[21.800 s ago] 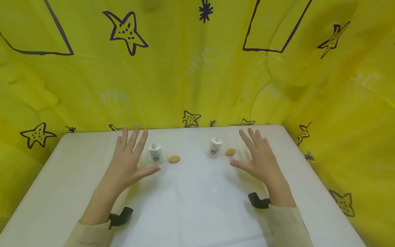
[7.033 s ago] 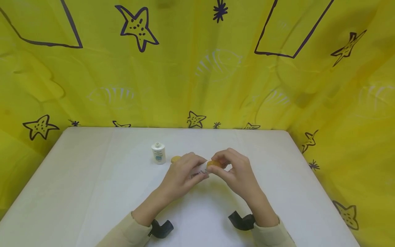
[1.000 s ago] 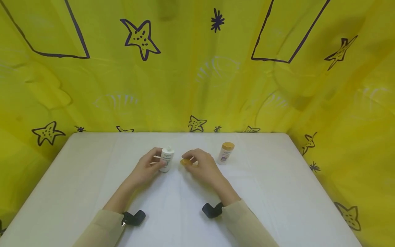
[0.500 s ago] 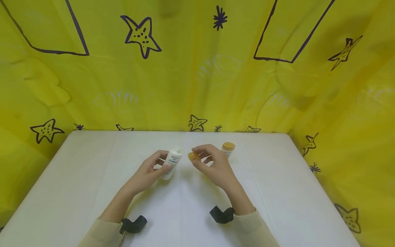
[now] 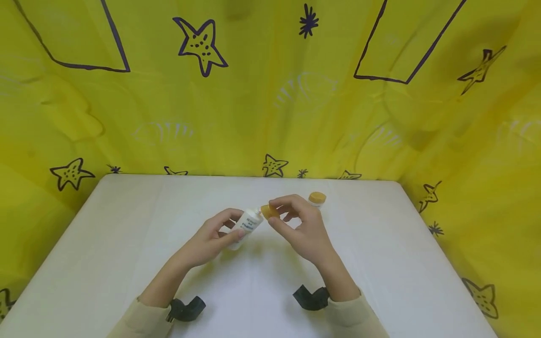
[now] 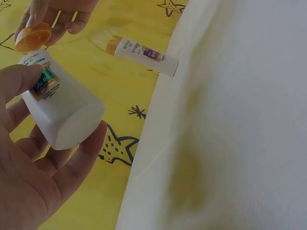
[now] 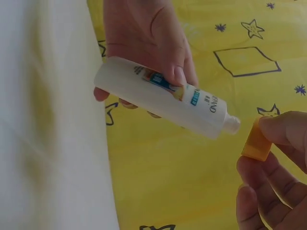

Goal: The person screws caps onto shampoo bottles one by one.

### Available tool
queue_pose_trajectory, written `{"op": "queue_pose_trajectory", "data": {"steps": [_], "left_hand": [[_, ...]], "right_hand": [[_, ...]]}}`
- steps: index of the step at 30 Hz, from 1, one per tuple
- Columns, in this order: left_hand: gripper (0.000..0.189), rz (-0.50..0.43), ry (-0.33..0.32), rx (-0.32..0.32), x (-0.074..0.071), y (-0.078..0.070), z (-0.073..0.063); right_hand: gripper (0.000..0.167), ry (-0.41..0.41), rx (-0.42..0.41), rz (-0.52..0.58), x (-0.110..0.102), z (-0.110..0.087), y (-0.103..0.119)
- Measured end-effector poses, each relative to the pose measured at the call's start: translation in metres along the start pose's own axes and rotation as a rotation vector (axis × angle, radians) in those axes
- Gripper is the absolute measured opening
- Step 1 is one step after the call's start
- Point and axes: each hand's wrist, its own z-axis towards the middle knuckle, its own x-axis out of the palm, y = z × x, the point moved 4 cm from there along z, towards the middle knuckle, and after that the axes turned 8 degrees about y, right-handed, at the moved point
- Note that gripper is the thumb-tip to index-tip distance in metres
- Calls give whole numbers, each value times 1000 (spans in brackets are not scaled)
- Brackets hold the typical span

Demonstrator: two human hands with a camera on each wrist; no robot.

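My left hand (image 5: pixel 211 239) grips a white shampoo-type bottle (image 7: pixel 158 98) round its body, lifted over the table and tilted to the right. Its narrow neck (image 7: pixel 232 124) is bare. Between thumb and fingers my right hand (image 5: pixel 302 227) pinches an orange cap (image 7: pixel 258 141), its hollow side turned to the bottle. In the right wrist view a small gap shows between neck and cap; in the head view they almost meet. A second white bottle (image 6: pixel 146 55) with an orange cap on stands upright behind my right hand, mostly hidden in the head view.
The white-covered table (image 5: pixel 127 225) runs back to a yellow curtain (image 5: pixel 253 94) with drawn stars and fish. A black wrist mount (image 5: pixel 186 310) sticks out from the left sleeve, another black mount (image 5: pixel 312 298) from the right.
Earlier both bottles stood uncapped, caps beside them; one was since capped and set down at right. Over the last second the other bottle was raised and tilted, its cap lifted to its neck.
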Motion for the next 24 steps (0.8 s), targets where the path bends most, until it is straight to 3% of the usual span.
{"op": "queue_pose_trajectory", "data": {"steps": [10, 24], "left_hand": [[27, 68, 42, 23, 4, -5, -2], [27, 104, 29, 48, 3, -9, -4]], "right_hand": [[23, 34, -33, 11, 1, 0, 3], [23, 54, -53, 2, 4, 0, 4]]}}
